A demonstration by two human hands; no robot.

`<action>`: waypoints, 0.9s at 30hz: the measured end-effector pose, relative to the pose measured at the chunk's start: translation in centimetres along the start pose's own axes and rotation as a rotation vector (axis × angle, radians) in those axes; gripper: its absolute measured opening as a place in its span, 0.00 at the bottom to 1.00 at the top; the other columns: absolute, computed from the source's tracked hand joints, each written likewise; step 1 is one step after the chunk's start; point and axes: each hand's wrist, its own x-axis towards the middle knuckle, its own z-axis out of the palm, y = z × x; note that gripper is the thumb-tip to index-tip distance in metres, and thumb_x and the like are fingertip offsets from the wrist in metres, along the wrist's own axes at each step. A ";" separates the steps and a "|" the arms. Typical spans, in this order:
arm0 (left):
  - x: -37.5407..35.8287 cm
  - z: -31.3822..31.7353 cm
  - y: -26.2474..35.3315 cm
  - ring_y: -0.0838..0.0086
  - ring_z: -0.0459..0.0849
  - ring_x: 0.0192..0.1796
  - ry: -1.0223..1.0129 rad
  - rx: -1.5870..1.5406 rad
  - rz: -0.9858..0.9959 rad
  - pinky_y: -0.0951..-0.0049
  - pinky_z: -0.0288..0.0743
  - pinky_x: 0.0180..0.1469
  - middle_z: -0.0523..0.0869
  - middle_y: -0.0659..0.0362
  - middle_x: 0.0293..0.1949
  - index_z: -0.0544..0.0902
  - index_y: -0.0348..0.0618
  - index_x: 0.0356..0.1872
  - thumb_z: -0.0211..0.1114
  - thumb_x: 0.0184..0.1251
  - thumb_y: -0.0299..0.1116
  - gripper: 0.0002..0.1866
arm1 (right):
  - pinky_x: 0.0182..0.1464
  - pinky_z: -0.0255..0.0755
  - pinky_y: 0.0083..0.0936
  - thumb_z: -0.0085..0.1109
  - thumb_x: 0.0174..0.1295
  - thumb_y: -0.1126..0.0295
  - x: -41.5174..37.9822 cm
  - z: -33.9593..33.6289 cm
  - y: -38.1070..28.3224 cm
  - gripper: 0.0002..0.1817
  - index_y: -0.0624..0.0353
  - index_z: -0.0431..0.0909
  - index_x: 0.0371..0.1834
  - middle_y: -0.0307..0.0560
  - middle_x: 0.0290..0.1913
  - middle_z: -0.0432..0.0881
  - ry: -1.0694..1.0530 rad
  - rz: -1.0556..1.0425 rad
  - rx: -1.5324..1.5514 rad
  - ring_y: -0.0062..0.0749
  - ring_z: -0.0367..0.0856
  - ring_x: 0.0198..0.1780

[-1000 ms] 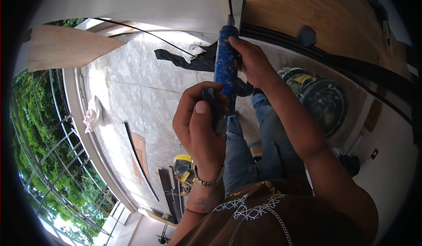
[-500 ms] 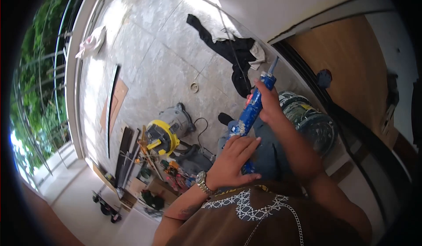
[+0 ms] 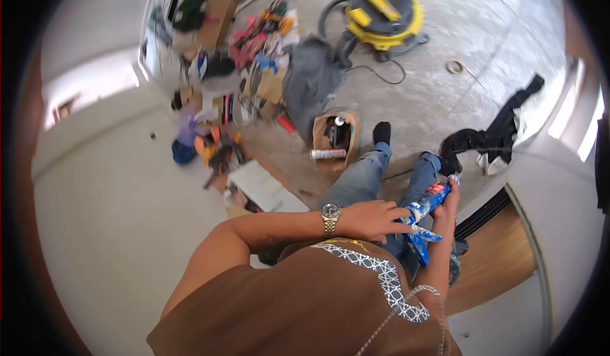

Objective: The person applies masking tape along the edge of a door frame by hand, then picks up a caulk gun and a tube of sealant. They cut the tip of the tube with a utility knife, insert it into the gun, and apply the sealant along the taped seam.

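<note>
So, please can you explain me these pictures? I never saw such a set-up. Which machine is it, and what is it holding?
There is no machine, only a person using bare hands. Every picture comes from one camera worn on the head, looking forward and down. The right hand holds what looks like a blue caulking gun; the left hand, on the arm with the watch, is at its rear part. On the floor are black clothing, a yellow and black vacuum cleaner, and an open container with a white tube at its edge.
</note>
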 end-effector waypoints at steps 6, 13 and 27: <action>-9.4 2.9 -0.5 0.56 0.78 0.56 0.405 -0.193 -0.238 0.59 0.77 0.58 0.75 0.53 0.63 0.82 0.51 0.63 0.73 0.62 0.32 0.26 | 0.32 0.77 0.32 0.61 0.68 0.52 2.9 4.7 6.0 0.22 0.63 0.74 0.31 0.52 0.26 0.78 -0.006 0.142 -0.271 0.38 0.77 0.27; -12.8 7.5 -0.2 0.57 0.78 0.58 0.789 -0.355 -0.355 0.60 0.78 0.57 0.76 0.53 0.58 0.85 0.48 0.55 0.74 0.61 0.30 0.19 | 0.29 0.76 0.33 0.60 0.69 0.53 3.4 9.0 9.4 0.20 0.60 0.72 0.32 0.48 0.26 0.78 0.021 0.090 -0.585 0.37 0.77 0.27; -11.1 9.8 1.1 0.42 0.81 0.51 1.081 -0.619 -0.797 0.50 0.76 0.53 0.75 0.44 0.54 0.71 0.39 0.56 0.76 0.62 0.37 0.28 | 0.27 0.67 0.27 0.60 0.66 0.51 1.5 16.2 10.5 0.23 0.60 0.69 0.27 0.42 0.20 0.70 -0.004 0.052 -0.739 0.29 0.68 0.20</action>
